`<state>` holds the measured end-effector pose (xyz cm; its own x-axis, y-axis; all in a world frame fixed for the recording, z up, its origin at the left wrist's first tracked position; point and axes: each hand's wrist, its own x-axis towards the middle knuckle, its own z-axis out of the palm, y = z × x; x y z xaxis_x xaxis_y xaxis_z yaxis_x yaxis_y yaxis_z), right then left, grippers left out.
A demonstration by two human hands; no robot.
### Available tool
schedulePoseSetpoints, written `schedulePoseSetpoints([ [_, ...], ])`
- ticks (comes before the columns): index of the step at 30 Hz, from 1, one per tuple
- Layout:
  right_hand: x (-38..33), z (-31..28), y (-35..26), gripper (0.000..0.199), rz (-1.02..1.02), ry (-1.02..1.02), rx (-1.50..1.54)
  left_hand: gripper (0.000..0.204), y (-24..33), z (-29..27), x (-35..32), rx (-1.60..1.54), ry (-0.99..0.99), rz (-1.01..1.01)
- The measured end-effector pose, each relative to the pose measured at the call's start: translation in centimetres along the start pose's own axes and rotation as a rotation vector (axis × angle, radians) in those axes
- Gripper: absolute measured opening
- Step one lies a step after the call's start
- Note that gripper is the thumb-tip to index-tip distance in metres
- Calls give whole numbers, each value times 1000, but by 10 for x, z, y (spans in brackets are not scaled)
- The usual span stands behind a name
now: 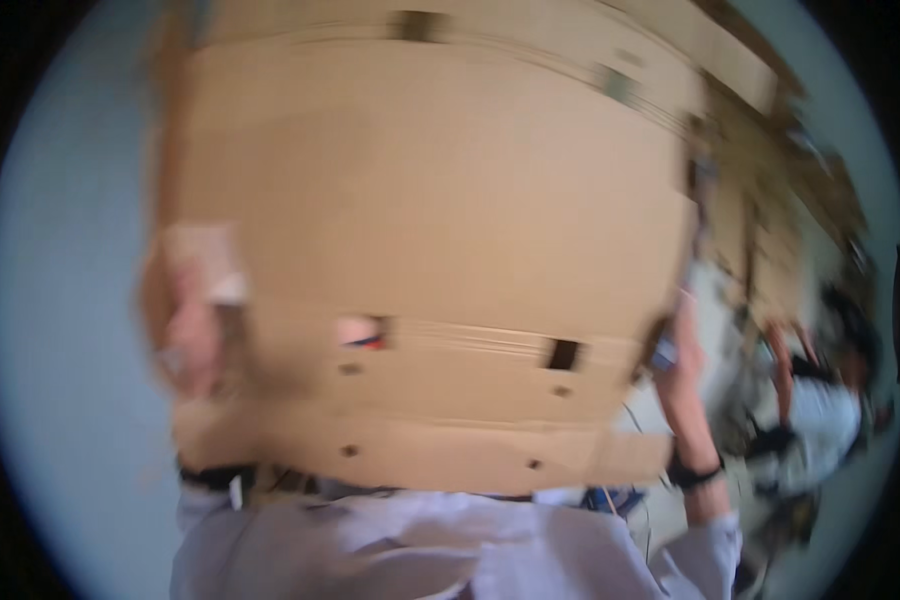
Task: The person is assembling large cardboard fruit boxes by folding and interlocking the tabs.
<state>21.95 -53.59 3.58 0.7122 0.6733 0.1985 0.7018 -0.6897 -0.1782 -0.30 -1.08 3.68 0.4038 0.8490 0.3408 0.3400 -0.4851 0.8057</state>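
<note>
A large brown cardboard sheet (430, 190) fills most of the view in front of my chest. It has crease lines, several square cut-outs and a few small round holes, with narrow folded parts along its left side. My left hand (195, 335), blurred by motion, is closed on its left edge beside a pale patch (210, 255). At the opposite edge, my right hand (680, 345) grips the cardboard, with the fingers partly hidden behind it. Something pinkish with a bit of red shows through one lower cut-out. Dark bands circle both my wrists.
Another person (815, 410) in a light top is at the right, arms raised toward more cardboard (770, 240). Further brown pieces lie at the upper right. Thin cables (645, 505) run below my right hand. A plain bluish surface (70, 300) spans the left.
</note>
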Motion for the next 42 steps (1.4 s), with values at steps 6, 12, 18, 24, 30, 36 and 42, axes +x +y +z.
schedulePoseSetpoints([
  [6,-1,-2,1,68,20,28,127,26,76,-23,12,390,-87,952],
  [12,1,3,9,65,479,33,622,27,60,1,11,-64,73,-5],
  [18,8,-4,0,61,120,58,227,35,60,-31,14,293,-139,727],
  [24,14,8,-5,63,57,154,325,48,79,-41,9,363,-305,859],
  [30,11,13,-6,66,75,198,290,70,63,-47,13,425,-354,792],
  [36,5,21,-3,54,119,221,288,65,63,-47,29,644,-351,958],
  [42,-15,39,6,40,259,243,415,59,46,-27,35,723,-581,896],
])
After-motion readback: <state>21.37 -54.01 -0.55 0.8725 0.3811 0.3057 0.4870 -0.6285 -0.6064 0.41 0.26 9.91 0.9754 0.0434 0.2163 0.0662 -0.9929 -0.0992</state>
